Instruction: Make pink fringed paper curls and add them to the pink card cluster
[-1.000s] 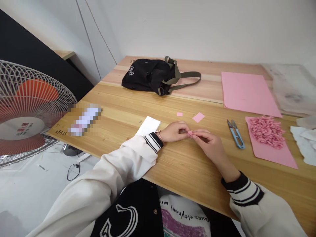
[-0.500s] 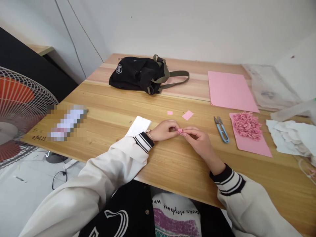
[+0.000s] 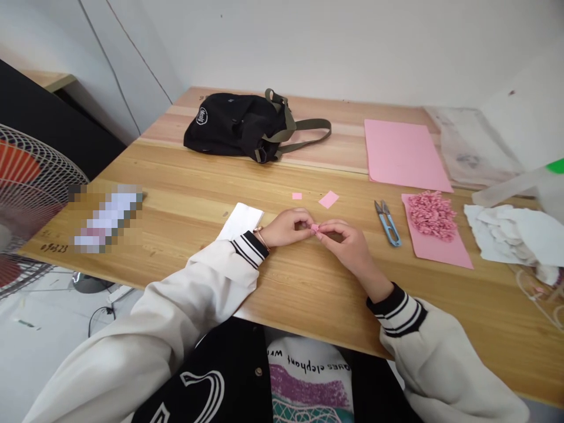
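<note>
Between my two hands, above the wooden table (image 3: 282,288), is a small pink piece (image 3: 314,229). The fingertips of my left hand (image 3: 288,228) pinch it from the left. From the right, the thumb and fingers of my right hand (image 3: 346,244) pinch the same piece. Just beyond my hands lie a small pink rectangle (image 3: 296,195) and a larger pink slip (image 3: 328,199). Blue-handled snips (image 3: 388,224) rest to the right, beside a pile of pink twisted pieces (image 3: 432,216) on a pink sheet (image 3: 445,249). A folded white paper (image 3: 240,220) is by my left wrist.
A black bag (image 3: 238,126) lies at the back. Pink paper (image 3: 405,154) and a clear plastic bag (image 3: 471,147) are back right. White pieces (image 3: 511,235) lie far right. A fan (image 3: 35,194) stands left of the table, near a blurred-out object (image 3: 108,220).
The view has shifted slightly, so the table's things appear a little further left and up. The pink piece looks more crumpled between my fingertips; both hands still hold it.
</note>
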Demonstrator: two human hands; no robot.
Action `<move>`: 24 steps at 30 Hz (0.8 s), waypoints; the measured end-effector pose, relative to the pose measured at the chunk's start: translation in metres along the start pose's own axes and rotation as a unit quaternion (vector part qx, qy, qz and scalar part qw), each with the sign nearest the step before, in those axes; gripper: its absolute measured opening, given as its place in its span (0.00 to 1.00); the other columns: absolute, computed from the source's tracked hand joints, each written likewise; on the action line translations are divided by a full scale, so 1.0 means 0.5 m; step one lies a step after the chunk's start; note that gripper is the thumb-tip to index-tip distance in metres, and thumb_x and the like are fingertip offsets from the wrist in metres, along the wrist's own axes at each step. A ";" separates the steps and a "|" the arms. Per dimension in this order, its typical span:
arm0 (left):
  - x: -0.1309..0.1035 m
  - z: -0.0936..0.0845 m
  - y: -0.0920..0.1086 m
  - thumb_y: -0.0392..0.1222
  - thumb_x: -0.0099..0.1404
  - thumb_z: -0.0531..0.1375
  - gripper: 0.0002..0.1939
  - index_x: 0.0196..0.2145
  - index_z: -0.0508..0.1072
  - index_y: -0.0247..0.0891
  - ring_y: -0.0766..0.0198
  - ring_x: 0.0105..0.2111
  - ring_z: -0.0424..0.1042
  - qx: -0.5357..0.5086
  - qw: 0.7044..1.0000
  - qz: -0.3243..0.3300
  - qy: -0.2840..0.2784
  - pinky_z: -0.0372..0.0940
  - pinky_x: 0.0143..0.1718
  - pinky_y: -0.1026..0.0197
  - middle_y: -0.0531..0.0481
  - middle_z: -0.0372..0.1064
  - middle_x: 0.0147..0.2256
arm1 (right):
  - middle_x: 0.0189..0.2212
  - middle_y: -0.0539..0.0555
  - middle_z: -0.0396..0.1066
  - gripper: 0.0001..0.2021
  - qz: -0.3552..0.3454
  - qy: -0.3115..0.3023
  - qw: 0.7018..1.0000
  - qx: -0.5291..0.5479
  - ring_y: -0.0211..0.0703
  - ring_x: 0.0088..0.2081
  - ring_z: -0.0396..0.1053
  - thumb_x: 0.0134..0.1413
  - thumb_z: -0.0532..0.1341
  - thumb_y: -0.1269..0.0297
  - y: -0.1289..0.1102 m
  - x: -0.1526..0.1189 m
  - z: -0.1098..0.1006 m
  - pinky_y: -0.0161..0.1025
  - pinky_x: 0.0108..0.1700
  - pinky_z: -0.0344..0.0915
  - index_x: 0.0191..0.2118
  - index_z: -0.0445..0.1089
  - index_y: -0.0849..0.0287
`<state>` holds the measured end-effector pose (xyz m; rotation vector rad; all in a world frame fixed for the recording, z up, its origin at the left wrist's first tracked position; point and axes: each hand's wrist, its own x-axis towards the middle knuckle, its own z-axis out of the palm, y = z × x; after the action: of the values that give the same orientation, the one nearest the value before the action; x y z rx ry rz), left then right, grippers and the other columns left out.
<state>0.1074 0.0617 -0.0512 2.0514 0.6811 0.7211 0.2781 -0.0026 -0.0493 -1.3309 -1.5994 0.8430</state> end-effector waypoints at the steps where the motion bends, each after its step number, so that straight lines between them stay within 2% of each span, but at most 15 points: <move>1: 0.000 0.000 0.001 0.41 0.58 0.58 0.08 0.28 0.70 0.33 0.66 0.30 0.67 -0.001 1.000 -0.006 -0.001 0.62 0.33 0.63 0.47 0.68 0.29 | 0.33 0.56 0.74 0.03 -0.001 -0.001 1.000 -0.003 0.44 0.38 0.71 0.46 0.63 0.66 -0.001 0.000 0.000 0.44 0.43 0.67 0.30 0.73 0.58; 10: 0.000 0.000 0.002 0.44 0.59 0.58 0.10 0.28 0.70 0.32 0.66 0.30 0.67 0.017 1.000 0.012 0.004 0.62 0.33 0.62 0.46 0.69 0.29 | 0.31 0.55 0.74 0.01 -0.014 0.011 1.000 -0.015 0.43 0.35 0.71 0.46 0.62 0.68 -0.007 0.004 0.001 0.42 0.40 0.68 0.27 0.72 0.58; 24: -0.001 -0.002 0.003 0.42 0.58 0.58 0.08 0.29 0.71 0.33 0.66 0.31 0.67 0.014 1.000 0.013 -0.006 0.63 0.35 0.61 0.46 0.70 0.30 | 0.31 0.55 0.74 0.02 0.001 0.010 1.000 -0.012 0.43 0.35 0.71 0.46 0.62 0.68 -0.003 0.002 0.001 0.41 0.39 0.68 0.27 0.72 0.59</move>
<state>0.1067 0.0612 -0.0494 2.0927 0.6618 0.7164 0.2769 -0.0019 -0.0482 -1.3552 -1.5975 0.8119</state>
